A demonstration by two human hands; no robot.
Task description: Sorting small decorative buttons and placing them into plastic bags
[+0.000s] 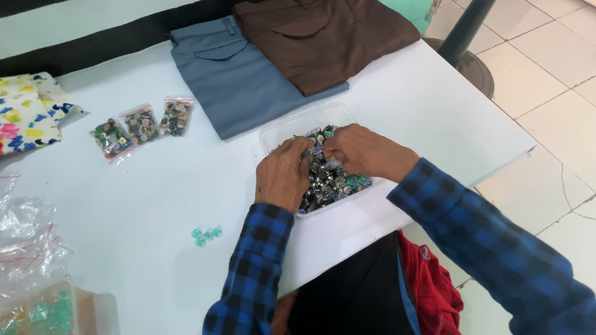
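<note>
Both hands work inside a clear plastic tray (pixel 276 129) of small metal buttons (pixel 330 181), set near the table's (pixel 411 98) front edge. Left hand (pixel 283 177): fingers curled down into the pile, pinching; what they grip cannot be told. Right hand (pixel 364 152): fingers bent together over the buttons. Open tabletop lies left of the tray, broken only by a few green buttons (pixel 205 235). Behind lie folded grey trousers (pixel 238 88) and brown trousers (pixel 324 35); three filled bags (pixel 142 124) sit further left.

Worktop (pixel 390 100) white; trousers (pixel 244 81) grey-blue; trousers (pixel 324 31) brown; sleeves (pixel 250 281) blue-black check; cloth (pixel 5 113) multicoloured floral; loose buttons (pixel 205 235) green
</note>
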